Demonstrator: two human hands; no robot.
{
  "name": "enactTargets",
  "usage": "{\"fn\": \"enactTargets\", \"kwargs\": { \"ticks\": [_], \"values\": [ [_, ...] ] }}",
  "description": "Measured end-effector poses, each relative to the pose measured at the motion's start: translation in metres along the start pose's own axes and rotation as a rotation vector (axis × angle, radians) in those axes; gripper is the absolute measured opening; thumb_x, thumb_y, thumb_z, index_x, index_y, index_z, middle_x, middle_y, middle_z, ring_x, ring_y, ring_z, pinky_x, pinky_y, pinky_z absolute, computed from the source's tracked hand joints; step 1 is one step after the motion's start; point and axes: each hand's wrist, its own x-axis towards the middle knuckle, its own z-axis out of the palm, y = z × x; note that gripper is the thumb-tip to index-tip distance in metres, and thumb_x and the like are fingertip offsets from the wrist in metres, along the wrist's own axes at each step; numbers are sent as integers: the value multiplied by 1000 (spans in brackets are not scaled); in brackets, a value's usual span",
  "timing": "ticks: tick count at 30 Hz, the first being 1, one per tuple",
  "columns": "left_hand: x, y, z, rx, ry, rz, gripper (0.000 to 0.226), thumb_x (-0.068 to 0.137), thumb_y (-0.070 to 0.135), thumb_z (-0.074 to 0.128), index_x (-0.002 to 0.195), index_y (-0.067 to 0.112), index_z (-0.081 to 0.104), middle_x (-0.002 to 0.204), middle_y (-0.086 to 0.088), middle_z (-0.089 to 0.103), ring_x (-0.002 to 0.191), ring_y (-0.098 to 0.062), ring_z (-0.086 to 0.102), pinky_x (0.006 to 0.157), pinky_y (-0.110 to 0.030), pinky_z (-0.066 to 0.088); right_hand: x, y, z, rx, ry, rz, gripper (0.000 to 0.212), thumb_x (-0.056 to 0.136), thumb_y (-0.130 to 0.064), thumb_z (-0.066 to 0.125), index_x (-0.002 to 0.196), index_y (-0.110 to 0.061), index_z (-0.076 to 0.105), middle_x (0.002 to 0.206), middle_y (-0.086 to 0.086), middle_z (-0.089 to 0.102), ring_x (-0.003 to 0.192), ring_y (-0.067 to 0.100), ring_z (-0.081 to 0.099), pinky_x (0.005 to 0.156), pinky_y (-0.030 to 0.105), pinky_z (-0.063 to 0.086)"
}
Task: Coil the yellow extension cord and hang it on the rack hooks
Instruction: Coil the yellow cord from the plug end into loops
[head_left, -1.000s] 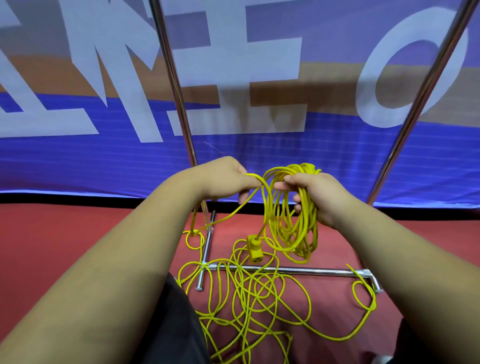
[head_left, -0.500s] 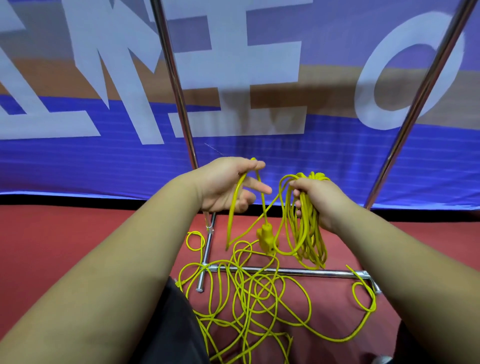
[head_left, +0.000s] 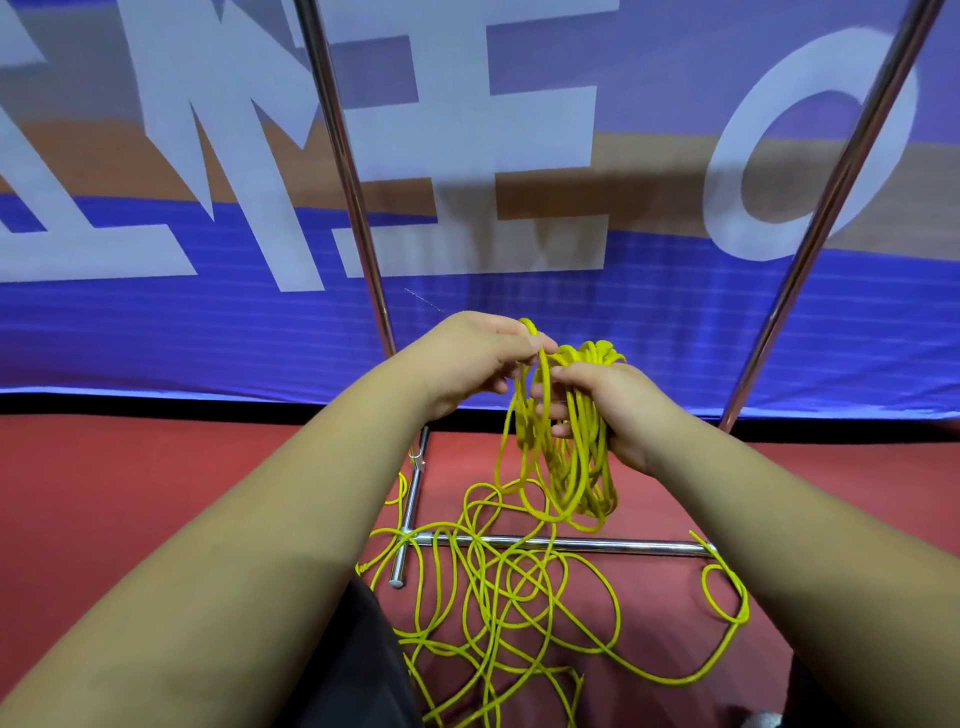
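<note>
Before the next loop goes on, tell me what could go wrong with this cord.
1. The loose cord on the floor lies in overlapping loops; pulling it up may tighten a knot.
2. Strands cross the rack's base bar, so a pulled length could snag there or tug the rack.
3. The coil in the right hand hangs in uneven loops; as the left hand feeds in another strand, some could slip out.

The rack poles (head_left: 344, 171) run off the top edge; the yellow cord (head_left: 579, 488) tangle spills past the bottom edge, its ends hidden
</note>
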Motion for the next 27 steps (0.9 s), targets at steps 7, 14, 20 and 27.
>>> {"fn": "enactTargets", "kwargs": {
  "ticks": [7,14,20,27],
  "values": [
    [2,-1,10,59,60,-58,20,93,28,73,81,13,79,70,6,63,59,-9,44,47,-19,38,-9,-6,6,102,-80,82,27,104,-20,48,104,-16,75,97,10,80,73,25,76,75,42,61],
    [7,-4,-5,129,133,-126,30,78,40,87,88,12,81,71,2,66,65,-13,56,56,-25,44,-15,-15,7,198,-154,174,22,97,-29,51,86,-13,62,67,-1,50,47,16,44,52,30,47],
    [12,-28,-39,491,-79,-85,100,57,52,95,142,34,46,143,6,56,131,-14,56,109,-42,49,-26,-23,5,-5,-228,80,16,96,-32,73,97,-16,67,60,-3,39,41,11,36,46,27,39],
    [14,-16,-12,621,-231,283,141,68,22,95,161,50,-7,172,17,11,127,-11,54,103,-41,54,-32,-41,-10,-107,-402,137,42,98,-19,65,57,-26,58,56,-5,33,38,9,31,47,27,33]
  ]
}}
